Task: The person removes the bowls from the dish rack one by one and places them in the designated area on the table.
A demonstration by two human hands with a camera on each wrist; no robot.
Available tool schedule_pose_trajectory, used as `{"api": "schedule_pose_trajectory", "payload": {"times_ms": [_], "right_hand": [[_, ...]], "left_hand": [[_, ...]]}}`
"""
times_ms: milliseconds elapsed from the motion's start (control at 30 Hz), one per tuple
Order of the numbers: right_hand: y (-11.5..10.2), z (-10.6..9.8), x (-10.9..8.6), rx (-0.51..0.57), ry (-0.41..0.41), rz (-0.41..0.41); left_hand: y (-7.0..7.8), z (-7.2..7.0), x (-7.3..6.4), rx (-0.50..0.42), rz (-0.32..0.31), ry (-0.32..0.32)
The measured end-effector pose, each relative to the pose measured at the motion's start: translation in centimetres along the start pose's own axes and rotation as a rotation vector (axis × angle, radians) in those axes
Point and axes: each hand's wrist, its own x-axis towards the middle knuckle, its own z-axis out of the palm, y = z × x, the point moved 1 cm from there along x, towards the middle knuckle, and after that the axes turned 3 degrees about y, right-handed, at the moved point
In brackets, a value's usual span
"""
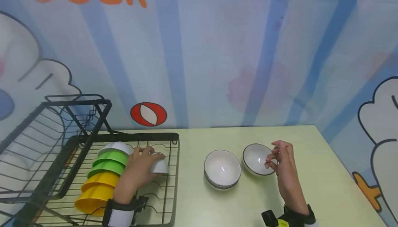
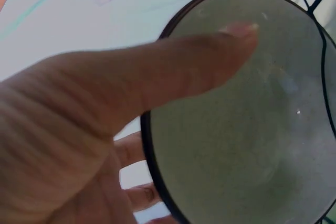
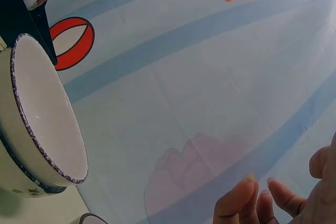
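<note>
My left hand (image 1: 136, 171) is over the wire dish rack and grips a small white bowl (image 1: 160, 167) by its dark rim. In the left wrist view the thumb lies across the inside of that bowl (image 2: 231, 145), with the other fingers behind it. My right hand (image 1: 285, 175) hovers over the right edge of another white bowl (image 1: 255, 158) with a dark rim on the table. The right wrist view shows its fingers (image 3: 239, 200) loosely bent, nothing between them. Left of that bowl stands a stack of white bowls (image 1: 222, 168) with speckled rims.
In the black dish rack (image 1: 176, 182), a slanted row of bowls leans left of my left hand: yellow (image 1: 96, 197), green (image 1: 107, 166) and white (image 1: 116, 147). A raised wire tier (image 1: 37, 140) stands along the rack's left side. A printed backdrop (image 1: 211, 64) hangs behind the table.
</note>
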Motion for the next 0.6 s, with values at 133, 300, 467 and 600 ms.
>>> {"api": "schedule_pose_trajectory", "payload": {"times_ms": [133, 300, 467, 600], "right_hand": [[0.19, 0.14, -0.03, -0.009, -0.019, -0.019], [0.11, 0.09, 0.06, -0.033, -0.036, -0.043], [0.09, 0.1, -0.04, -0.042, -0.044, -0.034], [0.22, 0.05, -0.19, -0.026, -0.045, -0.043]], "left_hand": [[-0.29, 0.16, -0.15, 0.018, 0.019, 0.04], [-0.42, 0.42, 0.08, 0.042, 0.042, 0.101], [-0.61, 0.62, 0.08, 0.048, 0.05, 0.131], [-0.86, 0.88, -0.29, 0.051, 0.048, 0.158]]}}
